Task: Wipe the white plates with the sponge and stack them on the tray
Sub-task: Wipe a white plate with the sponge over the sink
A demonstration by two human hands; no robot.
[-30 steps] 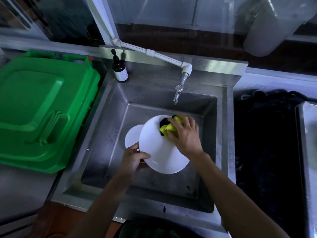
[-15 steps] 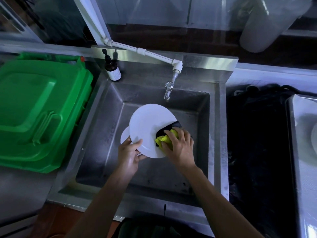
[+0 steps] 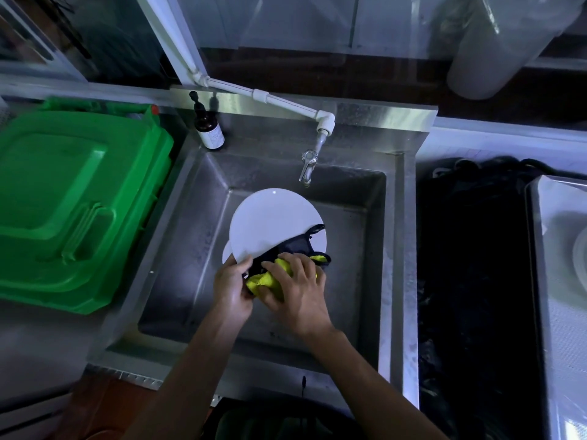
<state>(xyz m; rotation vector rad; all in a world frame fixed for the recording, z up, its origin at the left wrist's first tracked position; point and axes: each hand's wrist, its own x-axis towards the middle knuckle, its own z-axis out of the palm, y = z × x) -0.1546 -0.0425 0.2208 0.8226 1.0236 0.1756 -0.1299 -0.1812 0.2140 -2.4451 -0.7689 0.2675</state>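
A round white plate [image 3: 270, 223] is held tilted above the steel sink [image 3: 394, 249]. My left hand [image 3: 232, 287] grips its near edge. My right hand [image 3: 298, 290] presses a yellow and black sponge [image 3: 270, 279] against the plate's lower part, fingers curled over it. Behind the held plate, the edge of a second white plate [image 3: 226, 255] peeks out at its left. The metal tray [image 3: 540, 249] lies at the far right, with the rim of a white plate [image 3: 580, 255] on it at the frame's edge.
A tap [image 3: 309, 160] on a white pipe hangs over the sink's back. A dark pump bottle [image 3: 208, 130] stands at the sink's back left corner. A green bin lid [image 3: 70, 201] fills the left side. Dark material [image 3: 470, 265] lies between sink and tray.
My right hand has dragged the sponge from the plate's far edge down to its near edge, close to my left hand. The plate's far side has tipped up.
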